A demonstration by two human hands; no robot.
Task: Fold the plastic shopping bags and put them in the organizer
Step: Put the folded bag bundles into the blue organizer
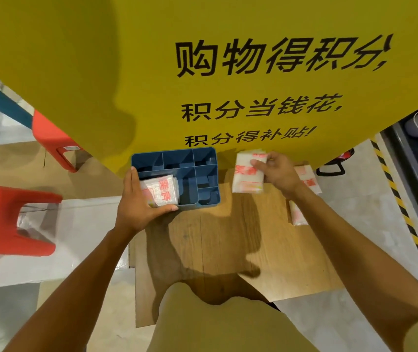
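While the blue organizer stands at the far edge of the wooden tabletop, against the yellow panel with black printed characters, one folded plastic bag with red print sits in the organizer's large near-left compartment. The remaining compartments, behind and to the right of that one, show only their blue dividers. The left hand grips the organizer's near-left corner: fingers curl over the left wall, and the thumb presses along the near wall, just below the stored bag. Just right of the organizer, the right hand holds a second folded bag by its right edge, fingers curled over its top face; whether this bag rests on the tabletop cannot be told. Further right of the organizer, partly hidden under the right wrist, more white bags with red print lie on the tabletop. Left of the organizer, well apart from it, red plastic stools stand on the floor.
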